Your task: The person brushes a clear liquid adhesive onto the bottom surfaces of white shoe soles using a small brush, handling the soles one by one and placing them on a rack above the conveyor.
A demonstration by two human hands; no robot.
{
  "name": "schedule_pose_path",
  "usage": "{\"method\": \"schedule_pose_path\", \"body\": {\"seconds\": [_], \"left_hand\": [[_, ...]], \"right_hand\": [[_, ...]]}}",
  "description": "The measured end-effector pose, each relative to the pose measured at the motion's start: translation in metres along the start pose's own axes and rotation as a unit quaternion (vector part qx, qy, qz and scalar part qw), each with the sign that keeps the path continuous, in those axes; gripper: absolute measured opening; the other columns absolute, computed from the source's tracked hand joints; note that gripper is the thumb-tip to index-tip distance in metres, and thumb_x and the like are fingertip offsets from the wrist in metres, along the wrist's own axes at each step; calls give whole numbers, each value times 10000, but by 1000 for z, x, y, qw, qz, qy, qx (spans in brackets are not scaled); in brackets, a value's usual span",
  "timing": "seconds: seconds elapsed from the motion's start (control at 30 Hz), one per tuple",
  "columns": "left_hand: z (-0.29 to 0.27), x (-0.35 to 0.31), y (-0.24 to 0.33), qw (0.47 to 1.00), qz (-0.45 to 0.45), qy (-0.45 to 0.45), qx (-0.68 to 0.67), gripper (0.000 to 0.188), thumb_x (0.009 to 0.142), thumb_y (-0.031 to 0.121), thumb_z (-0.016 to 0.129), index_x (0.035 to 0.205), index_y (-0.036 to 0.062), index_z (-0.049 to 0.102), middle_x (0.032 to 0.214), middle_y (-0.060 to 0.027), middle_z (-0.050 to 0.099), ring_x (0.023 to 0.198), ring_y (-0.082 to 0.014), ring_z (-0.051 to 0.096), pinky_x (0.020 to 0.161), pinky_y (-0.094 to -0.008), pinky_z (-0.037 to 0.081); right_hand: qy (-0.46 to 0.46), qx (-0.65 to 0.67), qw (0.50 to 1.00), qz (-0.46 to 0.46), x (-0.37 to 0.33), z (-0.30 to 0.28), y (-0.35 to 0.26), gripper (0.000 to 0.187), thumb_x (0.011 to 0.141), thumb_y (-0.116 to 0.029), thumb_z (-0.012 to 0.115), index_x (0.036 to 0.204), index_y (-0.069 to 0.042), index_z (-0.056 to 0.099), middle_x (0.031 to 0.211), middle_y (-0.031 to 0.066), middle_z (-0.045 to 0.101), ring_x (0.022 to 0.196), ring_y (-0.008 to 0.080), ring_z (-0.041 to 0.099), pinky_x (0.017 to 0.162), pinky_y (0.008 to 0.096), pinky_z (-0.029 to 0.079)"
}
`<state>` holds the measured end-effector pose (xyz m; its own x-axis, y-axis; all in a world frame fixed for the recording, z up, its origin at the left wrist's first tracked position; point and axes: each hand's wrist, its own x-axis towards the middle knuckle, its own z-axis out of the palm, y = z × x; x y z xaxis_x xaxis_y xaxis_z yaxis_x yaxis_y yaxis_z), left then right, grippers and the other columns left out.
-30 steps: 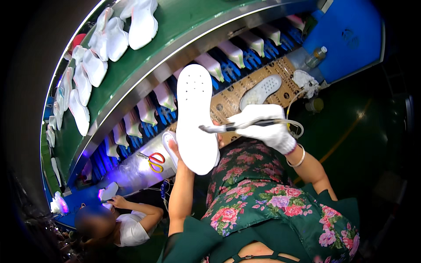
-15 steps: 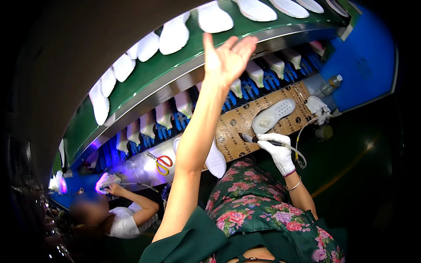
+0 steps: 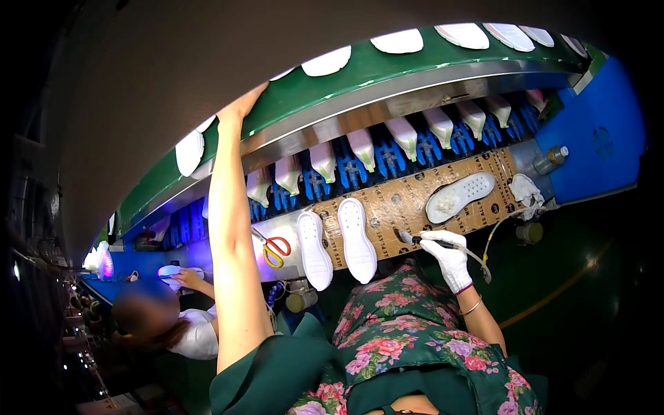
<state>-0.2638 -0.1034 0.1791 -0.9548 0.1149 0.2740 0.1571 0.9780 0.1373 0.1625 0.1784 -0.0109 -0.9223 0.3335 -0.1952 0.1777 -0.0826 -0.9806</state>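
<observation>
My bare left hand [image 3: 243,105] reaches up to the green conveyor belt [image 3: 415,63], among white shoe soles [image 3: 189,153]. A dark overhead panel hides most of its fingers, so what they touch cannot be made out. My right hand [image 3: 448,261], in a white knitted glove, closes round a dark-handled brush [image 3: 407,236] with a thin tube [image 3: 488,243] trailing from it. The bristles sit just above the cardboard [image 3: 394,214]. Beyond them lies a whitish sole with holes [image 3: 462,196], a pale clump at its wider end. Two white soles [image 3: 357,238] lie side by side to the left.
Red-and-yellow-handled scissors [image 3: 274,250] lie left of the soles. Pale shoe lasts [image 3: 401,135] stand in a row over blue holders under the belt. A bottle [image 3: 551,159] and a crumpled white cloth [image 3: 527,190] are at right. Another person [image 3: 197,335] works at lower left.
My left hand has moved from above the bench, where it was spread open, leftward to the belt. The view has shifted, uncovering the two white soles. My right hand keeps the brush.
</observation>
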Motion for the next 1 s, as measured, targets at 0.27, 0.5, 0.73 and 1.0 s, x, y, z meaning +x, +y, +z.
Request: {"method": "schedule_pose_path", "body": {"seconds": [0.27, 0.5, 0.73, 1.0], "left_hand": [[1, -22, -55, 993, 76, 86, 30, 581, 879, 564, 623, 1270, 138, 678, 1286, -142, 614, 1222, -372, 543, 932, -600, 464], [-5, -49, -135, 963, 196, 168, 78, 372, 945, 301, 643, 1079, -44, 679, 1089, -204, 665, 1001, -416, 633, 864, -463, 514], [-68, -107, -114, 991, 108, -46, 57, 677, 780, 530, 763, 1345, 175, 653, 1310, -168, 590, 1225, -353, 531, 1023, -485, 468], [-24, -54, -56, 993, 7, -72, 92, 496, 895, 465, 614, 1388, 410, 584, 1566, -172, 399, 1414, -466, 368, 1058, -779, 280]], "right_hand": [[-33, -38, 998, 23, 4, 17, -2, 157, 808, 11, 777, 965, 18, 774, 930, 80, 759, 840, 131, 699, 782, 258, 561], [-79, -37, 995, 48, 18, 33, 7, 168, 821, -13, 775, 986, 19, 772, 921, 73, 754, 826, 121, 693, 755, 253, 562], [-103, -28, 992, 66, 19, 43, -3, 170, 828, -20, 770, 993, 17, 772, 925, 76, 757, 815, 119, 691, 757, 254, 567], [-130, -24, 987, 95, 23, 51, -3, 154, 825, -2, 768, 979, 11, 773, 912, 71, 754, 806, 119, 688, 766, 256, 574]]}}
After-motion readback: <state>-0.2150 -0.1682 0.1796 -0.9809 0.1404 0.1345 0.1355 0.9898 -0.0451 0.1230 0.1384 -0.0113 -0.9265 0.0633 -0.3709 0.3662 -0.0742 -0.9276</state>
